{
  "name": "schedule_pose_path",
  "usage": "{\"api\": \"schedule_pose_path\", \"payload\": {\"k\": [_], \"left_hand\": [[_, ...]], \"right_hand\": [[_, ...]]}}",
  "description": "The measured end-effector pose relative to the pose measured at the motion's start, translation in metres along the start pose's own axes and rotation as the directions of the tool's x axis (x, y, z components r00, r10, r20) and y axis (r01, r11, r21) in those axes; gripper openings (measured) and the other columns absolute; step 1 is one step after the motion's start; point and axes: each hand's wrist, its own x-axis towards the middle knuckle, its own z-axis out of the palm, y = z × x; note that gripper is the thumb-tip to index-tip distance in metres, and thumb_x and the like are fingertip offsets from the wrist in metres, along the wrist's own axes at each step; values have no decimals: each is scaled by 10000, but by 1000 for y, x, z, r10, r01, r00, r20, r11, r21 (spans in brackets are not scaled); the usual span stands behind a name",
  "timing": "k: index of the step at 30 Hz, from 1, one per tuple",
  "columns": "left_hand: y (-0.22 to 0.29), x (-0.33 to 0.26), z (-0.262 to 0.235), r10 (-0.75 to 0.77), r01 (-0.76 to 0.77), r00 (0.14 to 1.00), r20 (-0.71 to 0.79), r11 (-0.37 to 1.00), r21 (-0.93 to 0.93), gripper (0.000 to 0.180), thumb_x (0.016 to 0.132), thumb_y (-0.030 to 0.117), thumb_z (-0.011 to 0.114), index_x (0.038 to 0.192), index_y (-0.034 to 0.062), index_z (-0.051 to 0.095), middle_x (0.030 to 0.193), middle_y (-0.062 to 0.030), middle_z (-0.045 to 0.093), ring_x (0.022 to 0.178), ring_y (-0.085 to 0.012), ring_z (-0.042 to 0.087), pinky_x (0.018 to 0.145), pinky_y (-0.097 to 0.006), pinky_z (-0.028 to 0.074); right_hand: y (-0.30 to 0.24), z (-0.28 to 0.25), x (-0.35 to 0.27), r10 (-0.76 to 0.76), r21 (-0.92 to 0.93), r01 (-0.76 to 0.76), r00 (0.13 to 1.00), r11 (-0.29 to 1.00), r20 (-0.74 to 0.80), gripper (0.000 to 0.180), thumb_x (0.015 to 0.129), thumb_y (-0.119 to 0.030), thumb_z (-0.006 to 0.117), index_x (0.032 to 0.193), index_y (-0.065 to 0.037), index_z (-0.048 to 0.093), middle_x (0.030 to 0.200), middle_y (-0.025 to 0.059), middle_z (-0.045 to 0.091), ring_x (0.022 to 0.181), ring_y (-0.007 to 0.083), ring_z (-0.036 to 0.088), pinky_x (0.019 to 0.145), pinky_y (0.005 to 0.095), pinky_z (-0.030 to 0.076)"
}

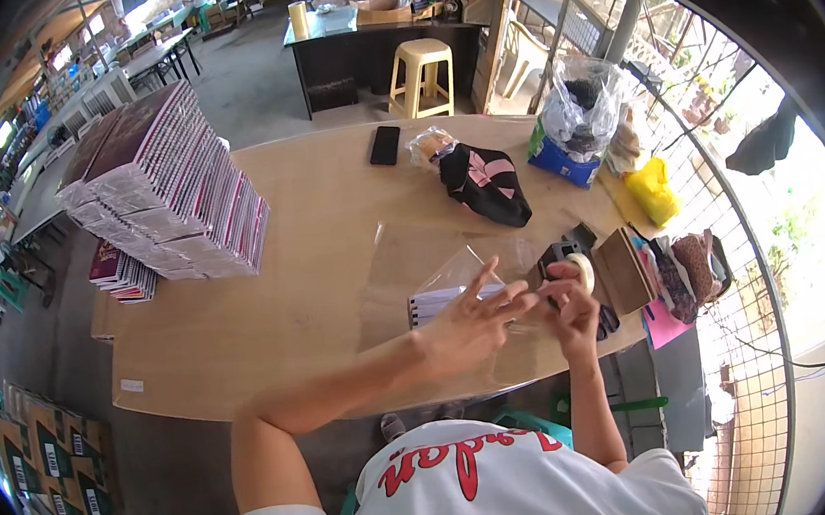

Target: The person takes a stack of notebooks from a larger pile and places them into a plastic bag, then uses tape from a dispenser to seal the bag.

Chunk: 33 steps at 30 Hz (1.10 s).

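Observation:
My left hand (475, 326) reaches over a white spiral-bound notebook (428, 306), its fingers apart and its fingertips close to my right hand. Beneath and around the notebook lies a clear plastic sheet (388, 260) on the table. My right hand (576, 316) has its fingers drawn together in a pinch; whatever is between them is too small to make out. Just beyond that hand is a roll of pale tape (584, 270), by a dark tape dispenser (605, 323) that the hand partly covers.
Wrapped stacks of maroon notebooks (173, 182) stand at the table's left. Toward the back lie a phone (385, 146) and a black-and-pink bag (485, 184). A cardboard box (625, 270), a yellow plastic bag (654, 192) and a clear bag (583, 109) line the right side.

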Motion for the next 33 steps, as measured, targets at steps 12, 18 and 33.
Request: {"api": "schedule_pose_path", "payload": {"k": [12, 18, 33], "left_hand": [[13, -65, 7, -815, 740, 575, -67, 553, -383, 391, 693, 337, 875, 905, 102, 645, 1387, -196, 481, 1372, -390, 384, 1082, -576, 304], [-27, -65, 46, -809, 580, 565, 162, 250, -775, 302, 691, 225, 885, 794, 62, 652, 1225, -165, 644, 1113, -292, 614, 850, -400, 510], [-14, -42, 56, -882, 602, 421, -210, 446, -662, 207, 677, 38, 809, 761, 63, 621, 818, -92, 612, 773, -302, 614, 657, -424, 492]], "right_hand": [[45, 57, -35, -51, -503, 110, 990, 857, 129, 763, 460, -182, 945, 1120, -98, 572, 1460, 210, 357, 1391, 464, 291, 1117, 562, 308], [52, 55, -6, 52, -97, -42, 994, 994, 101, 290, 604, -62, 841, 842, -44, 678, 1353, 197, 503, 1281, 366, 479, 1032, 447, 414], [63, 62, 3, 137, -170, -131, 990, 977, 22, 189, 671, 63, 776, 820, -15, 688, 1091, 111, 641, 1002, 200, 605, 861, 288, 479]]}}
